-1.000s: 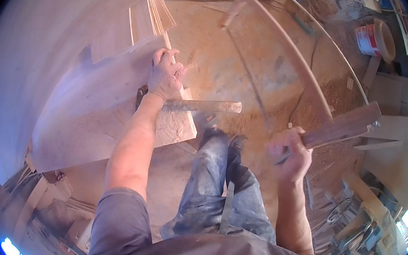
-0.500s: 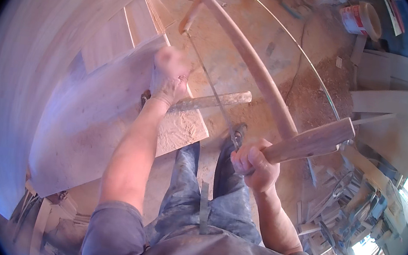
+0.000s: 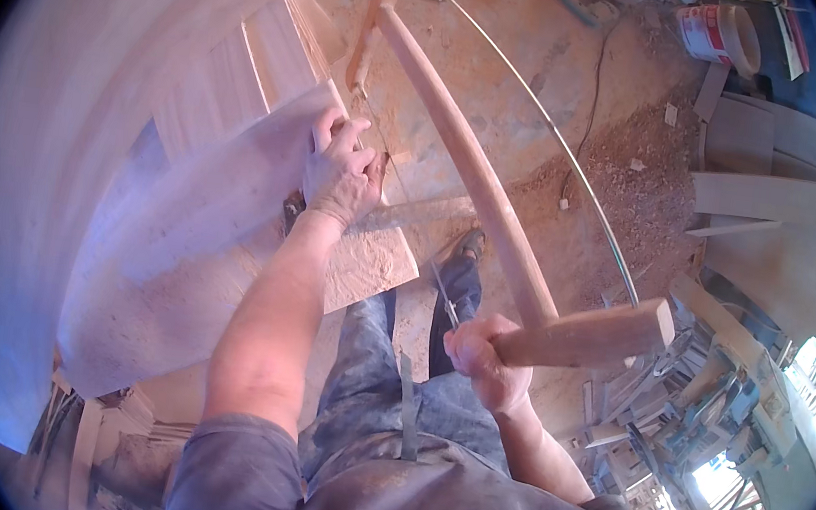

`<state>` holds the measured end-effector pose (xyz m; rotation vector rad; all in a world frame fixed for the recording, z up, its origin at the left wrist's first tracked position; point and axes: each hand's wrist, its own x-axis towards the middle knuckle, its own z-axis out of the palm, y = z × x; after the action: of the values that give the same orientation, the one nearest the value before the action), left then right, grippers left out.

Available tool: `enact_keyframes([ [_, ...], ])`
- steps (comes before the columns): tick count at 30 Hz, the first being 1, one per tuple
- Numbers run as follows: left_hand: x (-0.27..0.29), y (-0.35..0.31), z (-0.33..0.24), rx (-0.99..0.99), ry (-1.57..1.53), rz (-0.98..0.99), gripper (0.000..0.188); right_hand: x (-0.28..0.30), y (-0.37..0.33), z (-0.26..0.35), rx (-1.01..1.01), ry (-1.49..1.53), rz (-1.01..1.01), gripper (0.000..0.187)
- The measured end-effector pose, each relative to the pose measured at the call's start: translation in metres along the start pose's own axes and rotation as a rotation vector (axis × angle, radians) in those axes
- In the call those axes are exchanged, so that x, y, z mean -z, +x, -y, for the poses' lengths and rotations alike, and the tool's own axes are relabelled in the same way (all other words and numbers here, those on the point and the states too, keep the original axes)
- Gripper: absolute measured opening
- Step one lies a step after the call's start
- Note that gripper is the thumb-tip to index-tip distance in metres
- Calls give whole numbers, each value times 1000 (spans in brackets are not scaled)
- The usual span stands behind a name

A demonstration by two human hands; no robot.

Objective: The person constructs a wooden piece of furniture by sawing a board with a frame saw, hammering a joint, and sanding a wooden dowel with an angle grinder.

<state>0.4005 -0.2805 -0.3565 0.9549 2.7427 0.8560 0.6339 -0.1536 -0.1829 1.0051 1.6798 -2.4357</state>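
And now a long brown wooden bow saw (image 3: 466,146) is held slantwise above the dusty brown floor (image 3: 540,69), its near end clenched in the right grip (image 3: 489,360). Smooth and worn-looking, the beam is flanked by a thin pale cord (image 3: 555,129) and a narrow, dull blade (image 3: 440,281), which is seen close beside the left grip (image 3: 345,172). That one is set, fingers curled, on a pale, sawdust-strewn wooden board (image 3: 367,262); whether anything is grasped there cannot be told.

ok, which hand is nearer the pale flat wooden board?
Left. The left hand is at the right edge of the board; the right hand is to its right, gripping the brown wooden frame saw.
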Motion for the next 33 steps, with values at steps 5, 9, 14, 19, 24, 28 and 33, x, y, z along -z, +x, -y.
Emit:
enact_keyframes([
  [5, -1, 4, 0, -5, -23, -4, 12, -18, 39, -1, -156, -21, -112, 30],
  [9, -4, 3, 2, -1, -11, -13, 15, -26, 37, 7, -122, -45, -144, 31],
  [14, -3, 1, 3, -23, -29, -11, 17, -9, 6, 8, -173, 53, -74, 22],
  [19, -5, 4, 1, 12, -46, 29, 20, -40, 78, 6, -186, 202, -173, 24],
  [24, -5, 6, 2, -38, 0, -7, 18, -20, -1, 25, -181, -28, -151, 34],
  [28, -12, 1, 10, -16, -28, -10, 18, -25, 25, 33, -253, -66, -198, 37],
  [33, -3, 5, 0, 9, -43, 39, 18, -53, 109, 13, -259, 53, -273, 30],
])
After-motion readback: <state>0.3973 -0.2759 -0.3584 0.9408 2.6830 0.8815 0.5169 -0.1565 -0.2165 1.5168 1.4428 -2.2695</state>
